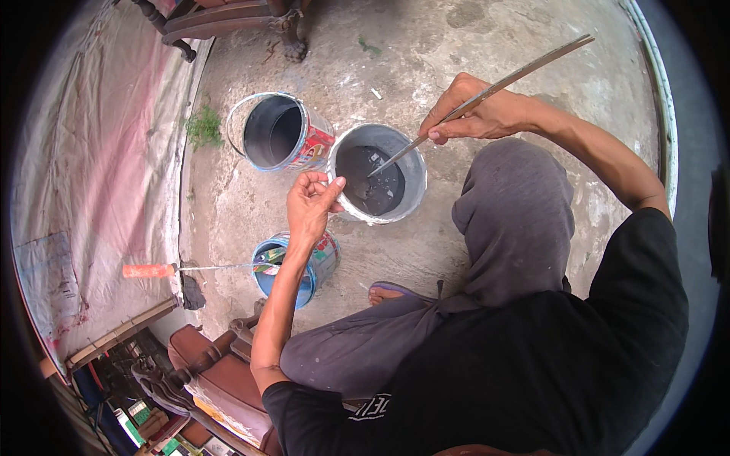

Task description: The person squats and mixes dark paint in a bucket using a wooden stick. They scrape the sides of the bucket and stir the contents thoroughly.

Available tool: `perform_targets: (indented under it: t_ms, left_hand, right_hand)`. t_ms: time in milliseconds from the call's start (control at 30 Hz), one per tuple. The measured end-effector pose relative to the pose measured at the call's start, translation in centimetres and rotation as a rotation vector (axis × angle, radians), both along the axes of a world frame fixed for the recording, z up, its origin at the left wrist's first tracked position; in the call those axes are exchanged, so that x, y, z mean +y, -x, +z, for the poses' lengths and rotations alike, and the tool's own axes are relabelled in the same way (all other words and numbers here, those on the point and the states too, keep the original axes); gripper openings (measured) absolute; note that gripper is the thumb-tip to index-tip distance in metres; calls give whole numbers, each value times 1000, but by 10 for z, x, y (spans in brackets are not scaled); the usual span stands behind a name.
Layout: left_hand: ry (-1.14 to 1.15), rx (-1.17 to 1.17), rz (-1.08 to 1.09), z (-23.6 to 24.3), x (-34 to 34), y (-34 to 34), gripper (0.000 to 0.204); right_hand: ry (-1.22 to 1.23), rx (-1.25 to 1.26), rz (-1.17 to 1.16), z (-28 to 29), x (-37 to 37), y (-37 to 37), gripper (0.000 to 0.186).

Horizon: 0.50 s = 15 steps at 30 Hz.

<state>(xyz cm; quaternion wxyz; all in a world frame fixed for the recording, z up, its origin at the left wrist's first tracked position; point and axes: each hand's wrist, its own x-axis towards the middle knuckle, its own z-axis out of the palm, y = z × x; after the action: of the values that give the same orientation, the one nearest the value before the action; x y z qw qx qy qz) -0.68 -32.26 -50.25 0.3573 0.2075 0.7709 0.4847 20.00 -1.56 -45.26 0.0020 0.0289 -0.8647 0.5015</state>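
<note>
My right hand [475, 114] is closed round a long thin wooden stick [532, 68]. The stick slants down to the left, and its lower end dips into dark grey liquid [388, 194] with lighter flecks floating on it. That liquid stands in a round whitish bucket [415, 176] on the ground in front of me. With thumb and fingers, my left hand [310, 199] pinches the bucket's near left rim. Just beyond to the left stands a second bucket [313, 148], red and white outside, with dark grey liquid inside and its wire handle raised.
A blue bucket [306, 292] stands behind my left forearm; a metal rod with an orange cylindrical end [148, 271] sticks out of it. A stained cloth sheet [106, 152] hangs on the left. Carved wooden furniture [228, 23] stands at the far left, more at lower left.
</note>
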Motion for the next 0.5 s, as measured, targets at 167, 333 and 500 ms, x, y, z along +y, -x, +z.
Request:
perform_targets:
  t_ms: [167,333,500]
  left_hand:
    - [8,10,-12,0,-1,1,37]
    - [-6,-14,-25,2,1,0,36]
    - [-19,-39,-43,2,-1,0,37]
  right_hand:
    - [37,-120,36,0,2,0,31]
    - [63,144,-16,3,-10,22,31]
    - [59,71,16,3,-10,19,29]
